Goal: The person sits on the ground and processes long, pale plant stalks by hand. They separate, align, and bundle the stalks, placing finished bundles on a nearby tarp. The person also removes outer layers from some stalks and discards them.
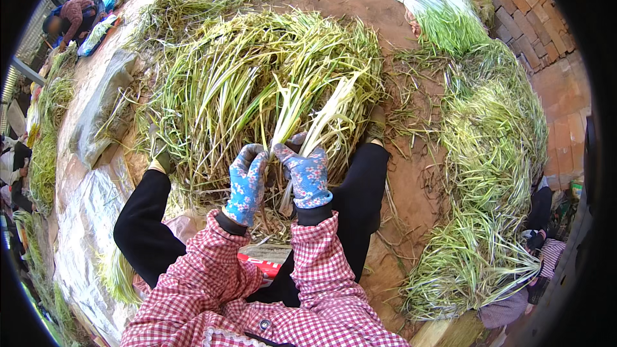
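Both my hands wear blue floral gloves with dark, soiled fingertips. My right hand (307, 176) grips a small bunch of pale yellow-green leafy stalks (290, 111); their leaves fan away from me and pale lower ends show below the fist. Close beside it, my left hand (247, 180) pinches a thin yellowish leaf (263, 127) at the bunch's left side. Its fingertips are partly hidden. A big heap of long leafy stalks (217, 86), green mixed with yellowed and dry ones, lies just beyond both hands, between my feet. Loose whitish leaves (332, 111) lie over the heap's near right part.
Neat white-stemmed bundles (441, 14) lie at the far right. Another long heap (491, 140) runs down the right, where a person's gloved hand (535, 241) holds stalks. Plastic sheeting (91, 217) and a grey sack (103, 106) lie left. Another person (72, 17) bends at upper left.
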### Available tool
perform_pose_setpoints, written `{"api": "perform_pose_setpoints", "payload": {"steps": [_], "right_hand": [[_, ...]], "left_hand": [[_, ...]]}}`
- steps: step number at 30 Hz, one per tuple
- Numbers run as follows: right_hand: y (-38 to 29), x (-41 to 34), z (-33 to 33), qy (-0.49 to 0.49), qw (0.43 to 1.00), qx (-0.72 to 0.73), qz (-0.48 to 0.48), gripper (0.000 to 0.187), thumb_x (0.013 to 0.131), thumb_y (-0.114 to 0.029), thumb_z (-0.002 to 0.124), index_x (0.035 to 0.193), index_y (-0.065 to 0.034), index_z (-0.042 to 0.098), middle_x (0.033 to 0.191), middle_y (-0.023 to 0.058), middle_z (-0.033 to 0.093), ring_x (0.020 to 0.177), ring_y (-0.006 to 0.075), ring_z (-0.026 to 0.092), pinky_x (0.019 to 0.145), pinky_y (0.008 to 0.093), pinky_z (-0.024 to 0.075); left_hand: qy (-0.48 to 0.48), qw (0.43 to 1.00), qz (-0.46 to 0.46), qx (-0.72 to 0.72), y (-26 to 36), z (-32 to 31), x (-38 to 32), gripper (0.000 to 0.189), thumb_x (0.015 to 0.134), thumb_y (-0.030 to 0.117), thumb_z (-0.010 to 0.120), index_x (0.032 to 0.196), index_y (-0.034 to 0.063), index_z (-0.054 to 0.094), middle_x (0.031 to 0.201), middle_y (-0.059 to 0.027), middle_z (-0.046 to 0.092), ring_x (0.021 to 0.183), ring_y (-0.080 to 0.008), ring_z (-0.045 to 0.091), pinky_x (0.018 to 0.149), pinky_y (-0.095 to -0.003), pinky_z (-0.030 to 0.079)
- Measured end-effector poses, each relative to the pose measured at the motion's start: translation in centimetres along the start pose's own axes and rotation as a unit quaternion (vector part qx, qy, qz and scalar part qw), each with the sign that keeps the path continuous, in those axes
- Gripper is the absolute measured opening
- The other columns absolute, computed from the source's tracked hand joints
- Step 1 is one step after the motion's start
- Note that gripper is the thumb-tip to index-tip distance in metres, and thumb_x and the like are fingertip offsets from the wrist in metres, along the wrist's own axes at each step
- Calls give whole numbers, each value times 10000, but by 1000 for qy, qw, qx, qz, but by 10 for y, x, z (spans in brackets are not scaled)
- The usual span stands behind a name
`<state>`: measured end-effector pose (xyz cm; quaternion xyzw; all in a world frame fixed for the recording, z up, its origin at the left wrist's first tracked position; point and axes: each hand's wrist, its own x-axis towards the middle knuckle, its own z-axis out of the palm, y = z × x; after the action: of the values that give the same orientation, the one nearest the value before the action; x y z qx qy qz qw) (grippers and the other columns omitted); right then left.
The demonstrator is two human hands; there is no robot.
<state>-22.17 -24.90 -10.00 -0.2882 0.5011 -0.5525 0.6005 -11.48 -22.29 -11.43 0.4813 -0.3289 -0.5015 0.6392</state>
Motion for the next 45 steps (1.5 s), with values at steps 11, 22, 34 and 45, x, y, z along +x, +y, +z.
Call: {"api": "perform_pose_setpoints", "payload": {"steps": [11, 22, 34, 45], "right_hand": [[-20, -1, -14, 70, 990, 120, -21, 315, 711, 45, 735, 854, -112, 503, 747, 16, 583, 551, 84, 522, 459, 210, 410], [18, 11, 2, 61, 998, -23, -20, 268, 702, -31, 770, 840, -35, 540, 715, 16, 577, 559, 73, 501, 487, 227, 399], [22, 11, 2, 19, 996, 46, 75, 240, 759, -27, 721, 830, -24, 492, 739, 102, 628, 640, 161, 644, 544, 246, 534], [5, 9, -8, 41, 994, 101, -14, 298, 739, -5, 732, 753, -122, 458, 747, 105, 660, 502, 80, 541, 400, 194, 370]], "left_hand": [[-180, 629, -203, 728, -63, -147, -15, 310, 830, 301, 571, 878, -1, 624, 866, -206, 638, 786, -346, 628, 728, -409, 504], [-184, 970, -138, 76, -13, -36, 4, 418, 863, 49, 576, 1263, -14, 474, 1019, -67, 616, 806, -136, 578, 732, -287, 493], [18, 981, -178, -72, 39, -46, 33, 236, 881, 77, 514, 1087, -28, 561, 904, -96, 640, 736, -141, 614, 572, -241, 497], [-218, 960, -80, 157, 2, -63, -14, 468, 899, 327, 565, 1232, 2, 513, 1106, -85, 600, 957, -116, 543, 776, -262, 459]]}}
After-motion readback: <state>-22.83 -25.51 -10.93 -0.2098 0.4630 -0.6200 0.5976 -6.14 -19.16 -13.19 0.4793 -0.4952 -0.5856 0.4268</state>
